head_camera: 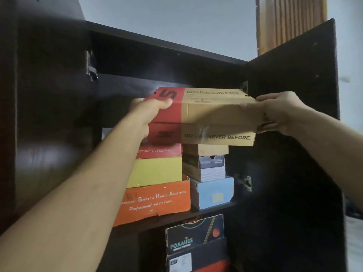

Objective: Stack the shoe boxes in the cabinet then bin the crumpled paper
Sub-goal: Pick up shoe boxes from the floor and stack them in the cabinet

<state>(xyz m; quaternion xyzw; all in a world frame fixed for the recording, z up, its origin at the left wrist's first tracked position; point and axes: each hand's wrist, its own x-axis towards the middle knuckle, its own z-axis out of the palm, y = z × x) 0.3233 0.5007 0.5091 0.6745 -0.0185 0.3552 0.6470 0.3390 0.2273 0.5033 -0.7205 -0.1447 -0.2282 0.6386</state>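
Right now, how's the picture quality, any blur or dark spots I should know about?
Head view: dim overall; the dark cabinet interior swallows detail; motion blur smears the print on the held red and tan box; the orange box lettering reads clearly; wide-angle bending at the edges.

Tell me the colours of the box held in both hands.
The held box is red at its left end, plain brown cardboard elsewhere, with black lettering. Head view, the only one.

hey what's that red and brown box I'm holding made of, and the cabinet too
The red and brown box: likely matte printed cardboard, judging by its raw kraft-brown face and creased lid edges. The cabinet: probably laminated board or wood with a dark semi-gloss finish, given its flat panels and soft glare; I can't tell which.
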